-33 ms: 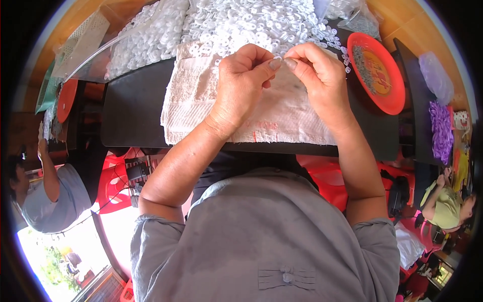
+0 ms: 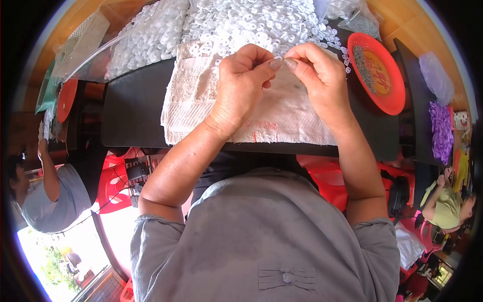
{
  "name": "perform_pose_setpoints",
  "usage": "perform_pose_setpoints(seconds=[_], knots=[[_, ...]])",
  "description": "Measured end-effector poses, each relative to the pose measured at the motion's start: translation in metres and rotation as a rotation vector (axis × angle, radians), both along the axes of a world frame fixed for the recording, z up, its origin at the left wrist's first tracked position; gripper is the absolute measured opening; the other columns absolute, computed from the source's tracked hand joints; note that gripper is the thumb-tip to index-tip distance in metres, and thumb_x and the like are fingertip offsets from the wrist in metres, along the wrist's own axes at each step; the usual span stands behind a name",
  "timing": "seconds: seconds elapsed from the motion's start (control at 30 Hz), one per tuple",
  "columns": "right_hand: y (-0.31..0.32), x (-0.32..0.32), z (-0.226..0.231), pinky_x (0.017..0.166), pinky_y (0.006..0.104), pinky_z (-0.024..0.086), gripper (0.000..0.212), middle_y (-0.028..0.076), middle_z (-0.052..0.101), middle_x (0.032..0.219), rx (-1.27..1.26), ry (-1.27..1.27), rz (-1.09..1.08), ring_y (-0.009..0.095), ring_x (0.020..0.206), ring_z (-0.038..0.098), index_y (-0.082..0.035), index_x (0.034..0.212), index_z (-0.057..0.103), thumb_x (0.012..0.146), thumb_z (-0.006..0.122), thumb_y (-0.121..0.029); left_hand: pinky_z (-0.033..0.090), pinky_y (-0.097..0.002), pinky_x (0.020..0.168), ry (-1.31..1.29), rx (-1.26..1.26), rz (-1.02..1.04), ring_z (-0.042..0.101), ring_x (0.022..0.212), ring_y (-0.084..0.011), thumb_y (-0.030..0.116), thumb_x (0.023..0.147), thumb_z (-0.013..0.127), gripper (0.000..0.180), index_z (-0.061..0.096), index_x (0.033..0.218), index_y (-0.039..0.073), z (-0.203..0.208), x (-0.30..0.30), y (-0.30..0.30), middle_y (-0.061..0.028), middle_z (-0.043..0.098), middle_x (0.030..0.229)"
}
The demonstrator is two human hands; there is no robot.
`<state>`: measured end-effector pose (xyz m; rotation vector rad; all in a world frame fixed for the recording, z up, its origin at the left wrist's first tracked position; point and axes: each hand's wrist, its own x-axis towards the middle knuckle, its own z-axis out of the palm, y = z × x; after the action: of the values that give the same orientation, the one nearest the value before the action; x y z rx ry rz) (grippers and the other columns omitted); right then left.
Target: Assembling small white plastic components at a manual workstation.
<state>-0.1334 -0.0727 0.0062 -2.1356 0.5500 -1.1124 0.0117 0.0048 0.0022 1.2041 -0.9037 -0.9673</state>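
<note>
My left hand (image 2: pixel 245 83) and my right hand (image 2: pixel 322 83) are raised over a folded cream towel (image 2: pixel 196 108), their fingertips almost meeting. Each one is closed in a pinch of thumb and forefinger. A speck of white shows between the fingertips, but it is too small and covered to name. Just beyond the hands spreads a large heap of small white plastic pieces with holes (image 2: pixel 246 22). To the right of my right hand, an oval red plate (image 2: pixel 395 95) holds thin grey metal pins or nails (image 2: pixel 363 68) along its left side.
The black table (image 2: pixel 133 105) runs under the towel. A clear bag of white pieces (image 2: pixel 146 45) lies at the far left, and clear plastic bags (image 2: pixel 362 20) at the far right. Purple strips (image 2: pixel 440 131) lie farther right. Other people sit left (image 2: pixel 55 196) and right (image 2: pixel 448 206).
</note>
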Motion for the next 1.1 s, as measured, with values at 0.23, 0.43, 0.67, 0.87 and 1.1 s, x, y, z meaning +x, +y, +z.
perform_pose_setpoints(seconds=[0.23, 0.43, 0.67, 0.87, 1.1], knots=[[0.000, -0.003, -0.002, 0.056, 0.0198, 0.040, 0.005, -0.002, 0.056, 0.075, 0.116, 0.043, 0.004, 0.004, 0.066, 0.050, -0.001, 0.089, 0.060, 0.091, 0.060, -0.006, 0.033, -0.0180, 0.045, 0.016, 0.010, -0.020, 0.046, 0.052, -0.0044, 0.011, 0.090, 0.065, 0.010, 0.062, 0.088, 0.001, 0.000, -0.003, 0.001, -0.0001, 0.057, 0.067], [0.004, -0.003, -0.004, 0.056, 0.0200, 0.041, 0.005, -0.002, 0.057, 0.076, 0.230, 0.055, 0.035, 0.005, 0.067, 0.053, -0.002, 0.089, 0.060, 0.091, 0.059, -0.006, 0.032, -0.0181, 0.043, 0.034, 0.046, -0.023, 0.045, 0.050, -0.0042, 0.009, 0.090, 0.064, 0.009, 0.061, 0.088, 0.001, 0.001, -0.004, 0.004, 0.0004, 0.056, 0.065], [0.010, 0.002, -0.002, 0.057, 0.0203, 0.041, 0.006, 0.000, 0.059, 0.078, 0.289, -0.007, 0.072, 0.006, 0.069, 0.055, 0.000, 0.090, 0.061, 0.091, 0.060, -0.006, 0.033, -0.0181, 0.044, 0.128, -0.018, -0.035, 0.045, 0.052, -0.0046, 0.007, 0.090, 0.062, 0.006, 0.061, 0.089, 0.002, -0.002, -0.005, 0.005, 0.0008, 0.056, 0.066], [-0.003, 0.002, 0.007, 0.060, 0.0201, 0.040, 0.015, 0.000, 0.063, 0.078, 0.447, -0.261, -0.064, 0.007, 0.067, 0.056, -0.001, 0.093, 0.066, 0.092, 0.062, -0.016, 0.045, -0.0255, 0.058, -0.240, -0.413, -0.103, 0.056, 0.066, -0.0105, 0.008, 0.091, 0.062, 0.009, 0.059, 0.092, 0.000, -0.013, -0.012, 0.000, -0.0006, 0.059, 0.074], [-0.001, 0.020, 0.040, 0.061, 0.0210, 0.039, 0.010, -0.001, 0.061, 0.078, 0.415, 0.191, -0.064, 0.008, 0.069, 0.055, 0.001, 0.092, 0.064, 0.090, 0.061, -0.009, 0.047, -0.0367, 0.064, -0.473, -0.218, -0.400, 0.059, 0.067, -0.0247, 0.006, 0.080, 0.064, 0.009, 0.060, 0.082, -0.001, -0.012, -0.013, 0.007, -0.0129, 0.059, 0.070]])
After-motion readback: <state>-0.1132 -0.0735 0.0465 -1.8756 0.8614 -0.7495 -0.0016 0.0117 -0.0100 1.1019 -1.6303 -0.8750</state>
